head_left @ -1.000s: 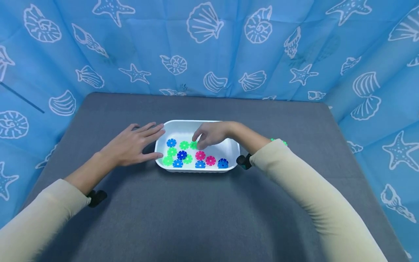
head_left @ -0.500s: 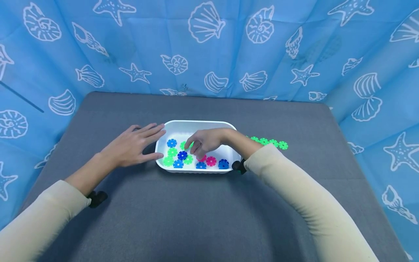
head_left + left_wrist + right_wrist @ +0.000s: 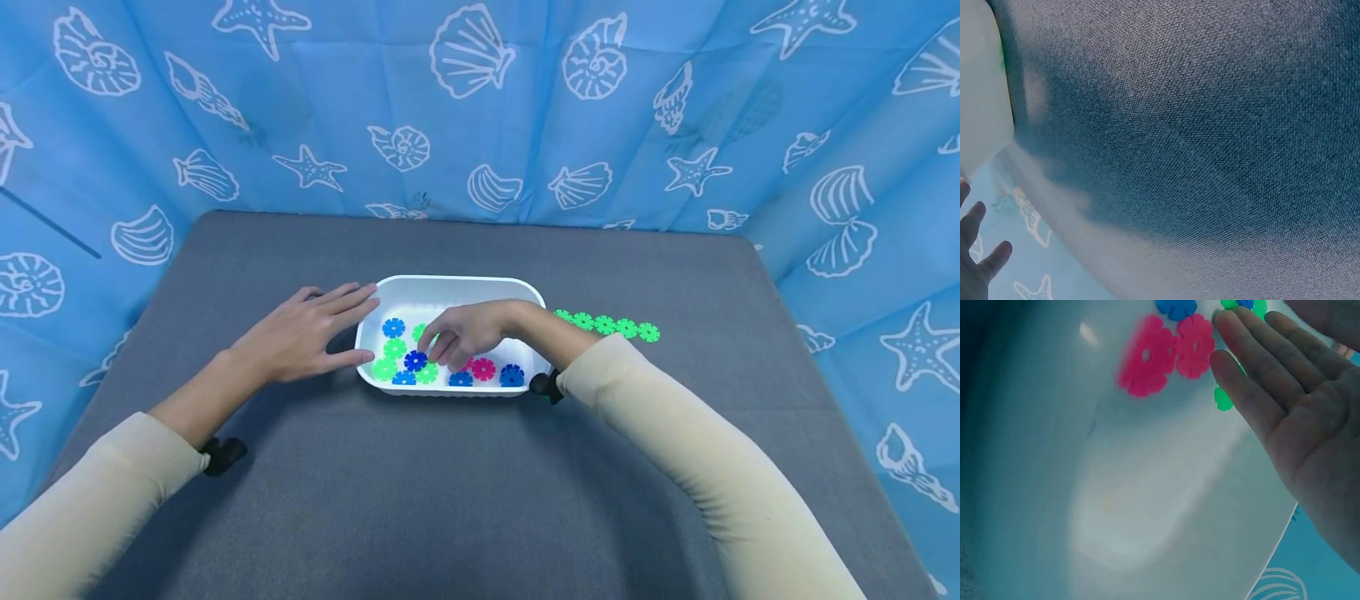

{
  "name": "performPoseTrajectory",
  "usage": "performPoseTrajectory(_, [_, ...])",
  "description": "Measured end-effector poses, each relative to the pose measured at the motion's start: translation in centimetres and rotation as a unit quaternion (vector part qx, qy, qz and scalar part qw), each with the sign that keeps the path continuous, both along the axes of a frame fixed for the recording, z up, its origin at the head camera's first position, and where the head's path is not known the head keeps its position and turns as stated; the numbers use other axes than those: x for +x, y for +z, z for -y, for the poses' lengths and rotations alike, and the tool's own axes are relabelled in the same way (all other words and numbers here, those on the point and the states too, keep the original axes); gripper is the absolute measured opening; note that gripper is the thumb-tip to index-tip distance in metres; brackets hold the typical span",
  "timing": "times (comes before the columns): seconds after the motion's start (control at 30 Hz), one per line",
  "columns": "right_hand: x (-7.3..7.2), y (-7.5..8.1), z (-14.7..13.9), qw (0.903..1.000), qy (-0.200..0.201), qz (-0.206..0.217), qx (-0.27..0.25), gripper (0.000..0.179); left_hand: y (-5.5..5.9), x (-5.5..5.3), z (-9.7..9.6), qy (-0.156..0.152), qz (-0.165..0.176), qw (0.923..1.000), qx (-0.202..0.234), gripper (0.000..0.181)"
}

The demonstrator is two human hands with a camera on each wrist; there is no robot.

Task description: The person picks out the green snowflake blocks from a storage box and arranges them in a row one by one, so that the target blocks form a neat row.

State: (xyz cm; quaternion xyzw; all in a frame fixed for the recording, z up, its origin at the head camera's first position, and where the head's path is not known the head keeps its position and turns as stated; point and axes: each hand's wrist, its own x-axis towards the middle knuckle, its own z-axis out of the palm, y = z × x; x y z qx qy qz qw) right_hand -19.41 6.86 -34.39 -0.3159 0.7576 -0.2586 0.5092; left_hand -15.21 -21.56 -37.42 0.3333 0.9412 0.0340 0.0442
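Note:
A white tray [image 3: 465, 288] holds several notched plastic discs in blue, green and pink. My right hand [image 3: 478, 325] reaches in from the right, its index fingertip close by a dark blue disc [image 3: 416, 360] and a green disc [image 3: 427, 372]. In the right wrist view its fingers [image 3: 1260, 365] are fairly straight, with tips over green and blue pieces; two pink discs [image 3: 1195, 347] lie beside them. My left hand [image 3: 303, 333] spreads its fingers at the tray's left rim and grips nothing. Part of that hand shows at the lower left of the left wrist view.
A line of green discs [image 3: 604, 325] lies on the grey tabletop [image 3: 450, 483] right of the tray, partly behind my right forearm. A blue curtain [image 3: 525, 108] with white shell prints surrounds the table's back and sides.
My right hand has moved a little left and toward me inside the tray. The dark blue disc and neighbouring pieces have shifted slightly left. My left hand stays put.

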Motion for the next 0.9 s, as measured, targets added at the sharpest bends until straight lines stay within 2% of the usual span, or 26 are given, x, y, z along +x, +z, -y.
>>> performPoseTrajectory(0.43, [0.8,-0.2,0.6,0.9996,0.023,-0.005,-0.013,0.054,-0.1,0.0,0.0,0.001,0.0,1.0,0.004,0.085])
performPoseTrajectory(0.67, [1.0,-0.2,0.7,0.999,0.038,-0.015,-0.014,0.048,-0.1,0.0,0.0,-0.001,-0.004,1.0,0.003,0.085])
performPoseTrajectory(0.9, [1.1,-0.5,0.8,0.9992,0.037,0.011,-0.014,0.041,0.0,0.0,0.0,-0.008,-0.008,0.9999,0.0,0.084])
